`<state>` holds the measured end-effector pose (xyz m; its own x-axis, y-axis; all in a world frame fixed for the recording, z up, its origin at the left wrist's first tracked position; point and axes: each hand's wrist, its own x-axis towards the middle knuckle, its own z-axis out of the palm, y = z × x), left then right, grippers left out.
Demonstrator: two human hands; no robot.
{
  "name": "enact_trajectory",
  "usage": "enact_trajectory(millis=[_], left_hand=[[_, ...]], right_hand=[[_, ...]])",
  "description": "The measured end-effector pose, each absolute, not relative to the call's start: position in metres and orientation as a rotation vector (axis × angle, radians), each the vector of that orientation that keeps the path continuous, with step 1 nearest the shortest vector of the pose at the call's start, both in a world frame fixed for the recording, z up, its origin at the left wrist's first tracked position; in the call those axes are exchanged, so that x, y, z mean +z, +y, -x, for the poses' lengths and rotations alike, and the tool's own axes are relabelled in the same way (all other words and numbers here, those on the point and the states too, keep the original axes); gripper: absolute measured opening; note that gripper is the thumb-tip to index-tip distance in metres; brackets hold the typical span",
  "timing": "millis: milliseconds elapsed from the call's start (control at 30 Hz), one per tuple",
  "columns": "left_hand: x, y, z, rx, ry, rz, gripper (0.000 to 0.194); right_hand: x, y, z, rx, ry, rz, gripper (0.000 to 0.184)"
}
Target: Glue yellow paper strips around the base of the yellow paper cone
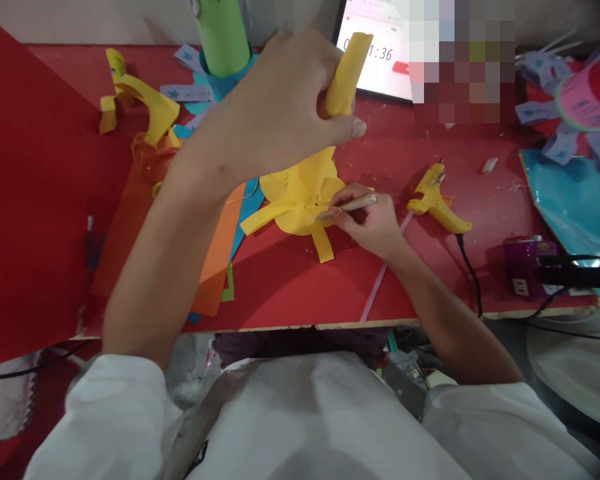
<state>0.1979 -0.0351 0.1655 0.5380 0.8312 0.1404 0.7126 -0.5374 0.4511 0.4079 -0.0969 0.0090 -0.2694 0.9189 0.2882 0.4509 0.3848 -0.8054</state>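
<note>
My left hand (300, 100) is wrapped round a yellow paper tube (350, 73), whose top end sticks out above my thumb. Below it lies a scalloped yellow paper piece (295, 220) with strips fanning outward; my hand hides whether the tube joins it. My right hand (367, 217) pinches a pale, pen-like stick (360, 203). Its tip touches or hovers just over the yellow paper, near the base of a strip. To the right of that hand rests a yellow glue gun (437, 200), with a pale glue stick (387, 267) running from its rear toward the table edge.
Orange sheets (217, 260) and yellow scraps (145, 100) lie at left. A green tube (223, 40) stands behind, beside a tablet (380, 53) showing a timer. At right are a pink paper ring (587, 97), a blue plastic packet (575, 207) and a purple power box (527, 267) with cables.
</note>
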Motion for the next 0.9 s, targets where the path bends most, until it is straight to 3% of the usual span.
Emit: enact_trajectory(millis=[133, 367, 900], left_hand=[[0.1653, -0.033, -0.1959, 0.478, 1.242, -2.462, 0.038], [0.1674, -0.0338, -0.1953, 0.451, 1.284, -2.447, 0.051], [0.1661, -0.0335, -0.1959, 0.468, 1.26, -2.449, 0.049]], right_hand=[[0.0093, -0.0977, -0.4096, 0.775, -1.837, 1.167, 0.012], [0.0088, -0.1001, -0.4102, 0.819, -1.863, 1.125, 0.005], [0.0125, -0.1021, -0.4079, 0.889, -1.927, 1.019, 0.005]])
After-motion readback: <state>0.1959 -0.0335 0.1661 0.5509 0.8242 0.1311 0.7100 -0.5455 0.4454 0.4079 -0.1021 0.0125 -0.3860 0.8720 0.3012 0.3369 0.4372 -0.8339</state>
